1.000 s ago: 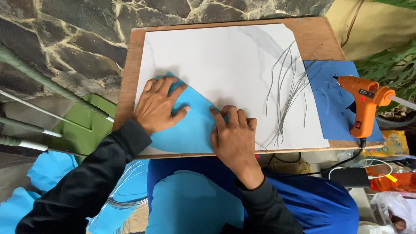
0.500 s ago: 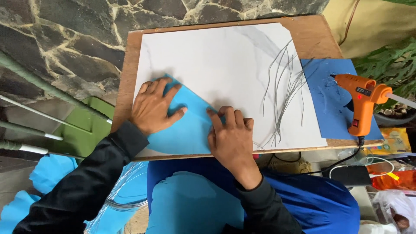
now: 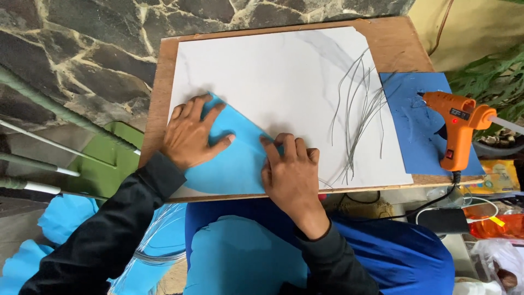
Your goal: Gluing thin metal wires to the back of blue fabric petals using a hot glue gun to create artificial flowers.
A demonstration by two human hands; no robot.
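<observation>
Blue paper (image 3: pixel 240 161) pressed under spread left hand (image 3: pixel 188 134), right hand (image 3: pixel 289 175).

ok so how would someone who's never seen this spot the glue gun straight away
Start at the wooden board with the big white sheet, then go to its right edge, where a dark blue sheet lies. The glue gun stands on that sheet. It is the only orange thing on the board, with a black cord at its handle.

Folded light-blue paper sheet (image 3: pixel 240 158) on the white marble-patterned board (image 3: pixel 284 71)

It lies flat at the board's near left corner, its folded edge slanting across the white; its curved lower edge seems to overhang the board's near edge, partly covered by hands.
</observation>
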